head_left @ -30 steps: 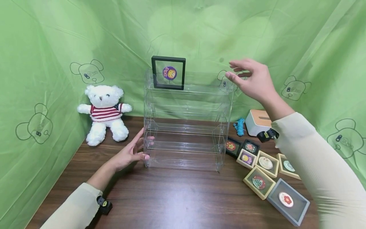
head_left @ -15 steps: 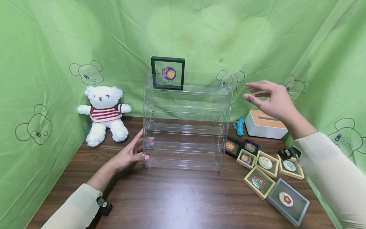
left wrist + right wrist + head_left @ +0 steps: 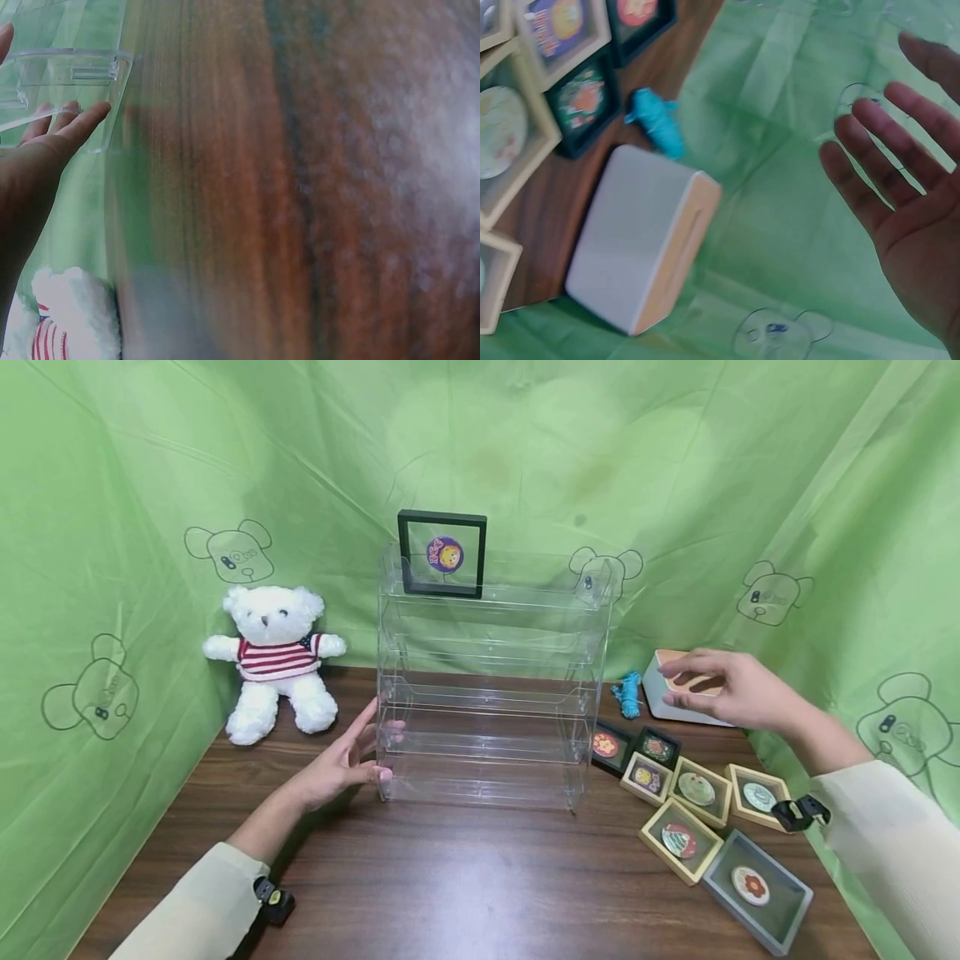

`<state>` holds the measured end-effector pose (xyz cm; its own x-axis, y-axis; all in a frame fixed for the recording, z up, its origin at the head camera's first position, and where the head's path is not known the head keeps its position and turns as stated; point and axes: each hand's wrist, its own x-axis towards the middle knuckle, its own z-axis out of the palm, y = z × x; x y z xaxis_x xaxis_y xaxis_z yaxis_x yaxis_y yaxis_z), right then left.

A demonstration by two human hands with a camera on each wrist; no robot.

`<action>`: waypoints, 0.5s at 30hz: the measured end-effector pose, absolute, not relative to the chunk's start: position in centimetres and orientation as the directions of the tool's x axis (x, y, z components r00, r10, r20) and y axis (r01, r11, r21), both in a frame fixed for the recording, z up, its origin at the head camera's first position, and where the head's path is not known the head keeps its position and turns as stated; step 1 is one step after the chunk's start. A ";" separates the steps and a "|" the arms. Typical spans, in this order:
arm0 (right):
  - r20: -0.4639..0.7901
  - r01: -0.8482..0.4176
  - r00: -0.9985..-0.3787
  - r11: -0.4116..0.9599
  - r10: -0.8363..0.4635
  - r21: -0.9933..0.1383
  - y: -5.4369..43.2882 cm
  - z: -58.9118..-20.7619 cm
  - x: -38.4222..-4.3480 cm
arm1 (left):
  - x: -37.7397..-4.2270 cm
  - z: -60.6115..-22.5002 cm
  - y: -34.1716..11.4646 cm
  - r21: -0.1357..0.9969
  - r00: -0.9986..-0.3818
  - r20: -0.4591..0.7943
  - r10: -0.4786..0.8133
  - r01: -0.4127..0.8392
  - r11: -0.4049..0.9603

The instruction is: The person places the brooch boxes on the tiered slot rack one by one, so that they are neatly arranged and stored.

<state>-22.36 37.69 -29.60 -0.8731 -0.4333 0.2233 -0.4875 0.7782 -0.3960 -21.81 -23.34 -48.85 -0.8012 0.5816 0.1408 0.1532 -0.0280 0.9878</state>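
- Far left: white teddy bear [image 3: 273, 656] in a red-and-white striped top, seated on the desk [image 3: 465, 868]; green cloth [image 3: 525, 452] behind.
- Left hand [image 3: 345, 770]: grip released, fingers extended against the left side of the clear tiered rack [image 3: 487, 697]; thumb at the rack's front edge.
- Rack: upright on the desk, mid-view; transparent, some edges hard to read.
- Black square frame [image 3: 447, 554]: standing on the rack's top tier, toward its left end; round purple badge inside.
- Just right of the rack, flat on the desk: paw-badge frame [image 3: 609, 747], black; small black frame [image 3: 657, 747] beside it; small wooden frame [image 3: 647, 777] in front of these.
- Blue cord bundle [image 3: 628, 695] behind them; white tissue box [image 3: 663, 703], wood-toned top, just to its right.
- Further right: wooden tree-badge frame [image 3: 679, 841]; wooden cream-badge frame [image 3: 697, 789]; grey frame [image 3: 756, 887], flower badge, nearest the viewer; wooden green-badge frame [image 3: 759, 797].
- Right hand [image 3: 738, 693]: grip released, in mid-air; overlaps the box from the head, apart from it in the right wrist view.
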 end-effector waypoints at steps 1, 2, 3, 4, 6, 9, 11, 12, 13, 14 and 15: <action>0.220 -0.509 -0.861 0.763 -0.459 -0.398 38.1 -30.1 -22.2 | -21.8 -48.8 -23.3 0.988 -0.801 0.139 0.582 0.152 -0.026; 0.210 -0.524 -0.851 0.746 -0.482 -0.411 38.5 -30.6 -22.1 | -21.8 -48.8 -23.3 0.988 -0.802 0.137 0.582 0.150 -0.026; 0.200 -0.530 -0.846 0.735 -0.495 -0.422 38.9 -31.1 -21.9 | -21.8 -48.8 -23.3 0.988 -0.802 0.136 0.581 0.150 -0.024; 0.191 -0.544 -0.835 0.722 -0.516 -0.428 39.3 -31.6 -21.8 | -21.8 -48.7 -23.3 0.988 -0.803 0.135 0.581 0.149 -0.024; 0.165 -0.553 -0.826 0.715 -0.540 -0.428 40.0 -32.5 -21.4 | -21.8 -48.7 -23.3 0.988 -0.803 0.136 0.580 0.151 -0.022; 0.036 -0.481 -0.844 0.726 -0.535 -0.491 41.2 -33.6 -20.9 | -21.8 -48.7 -23.3 0.988 -0.802 0.140 0.581 0.156 -0.022; -0.055 -0.433 -0.842 0.733 -0.537 -0.524 41.9 -34.3 -20.6 | -21.9 -48.8 -23.3 0.987 -0.800 0.143 0.583 0.158 -0.026; -0.100 -0.403 -0.839 0.734 -0.535 -0.547 42.3 -34.6 -20.4 | -21.9 -48.8 -23.3 0.987 -0.799 0.144 0.584 0.158 -0.027; -0.140 -0.377 -0.832 0.732 -0.537 -0.568 42.6 -35.0 -20.3 | -21.9 -48.9 -23.3 0.987 -0.798 0.145 0.584 0.158 -0.029; -0.170 -0.358 -0.824 0.729 -0.541 -0.583 43.0 -35.4 -20.2 | -22.0 -48.9 -23.3 0.987 -0.798 0.146 0.585 0.158 -0.031; -0.186 -0.354 -0.818 0.731 -0.544 -0.583 43.3 -35.7 -20.0 | -22.0 -49.0 -23.3 0.987 -0.798 0.147 0.585 0.157 -0.033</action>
